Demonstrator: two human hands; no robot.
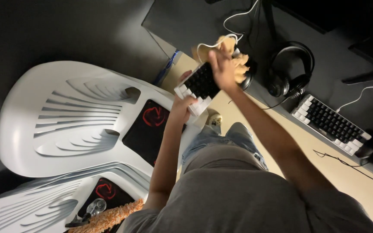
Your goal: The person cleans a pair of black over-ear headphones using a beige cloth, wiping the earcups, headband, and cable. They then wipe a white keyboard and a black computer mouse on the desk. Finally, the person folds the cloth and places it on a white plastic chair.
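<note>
**Between two hands: a small keyboard held above the bench edge**

At the upper middle of the view, the left hand (182,103) has its fingers clamped on the near-left end of a compact keyboard (199,84) with black keys and white edge keys. The right hand (222,69) lies on the keyboard's far-right end, fingers closed on a tan cloth (237,64) pressed against it. The keyboard's long axis runs from near-left to far-right, one hand at each end, tilted and clear of the dark bench (346,64). A white cable (234,19) trails away from the far end. On the bench to the right rest black headphones (291,69) and a second keyboard (331,123). Left of the person stand stacked white plastic chairs (65,121).
</note>
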